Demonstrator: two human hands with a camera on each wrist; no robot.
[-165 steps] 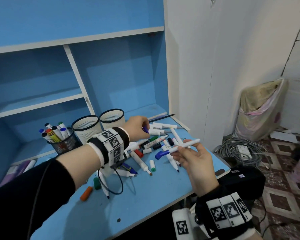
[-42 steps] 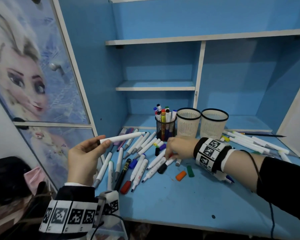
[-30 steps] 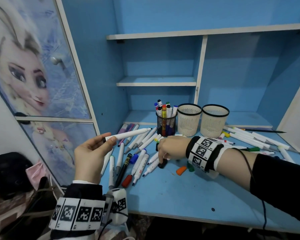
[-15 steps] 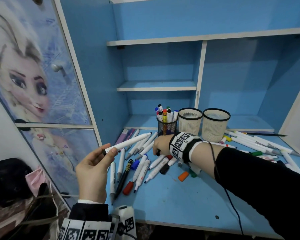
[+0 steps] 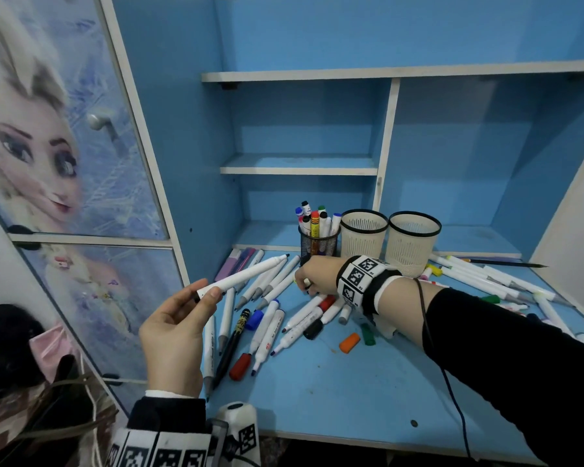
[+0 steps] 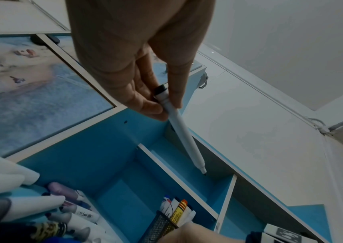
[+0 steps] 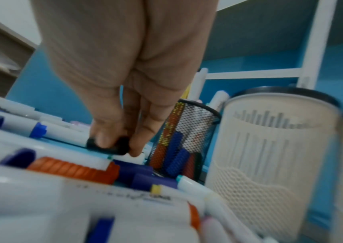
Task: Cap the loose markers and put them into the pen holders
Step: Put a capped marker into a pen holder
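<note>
On the blue desk surface (image 5: 317, 392), seen from the head camera, loose white markers (image 5: 270, 332) lay scattered in front of a black mesh pen holder (image 5: 319, 246) filled with capped markers and two cream plastic pen holders with black rims (image 5: 364, 239). The left hand (image 5: 179, 332) was raised above the desk's left edge and pinched the rear end of a white uncapped marker with a black tip (image 5: 246, 276), which pointed up and to the right. The right hand (image 5: 317, 278) reached down among the markers just in front of the mesh holder, fingers curled. An orange cap (image 5: 349, 343) and a green cap (image 5: 368, 338) lay loose near the right wrist.

From the left wrist camera, thumb and fingers (image 6: 145, 105) gripped the uncapped marker (image 6: 183, 131) just below its black end ring.

From the right wrist camera, blurred, the fingertips (image 7: 104, 139) pinched a small black cap (image 7: 108, 146) at desk level, beside the mesh holder (image 7: 187, 139). A cream holder (image 7: 270, 156) stood to the right.
</note>
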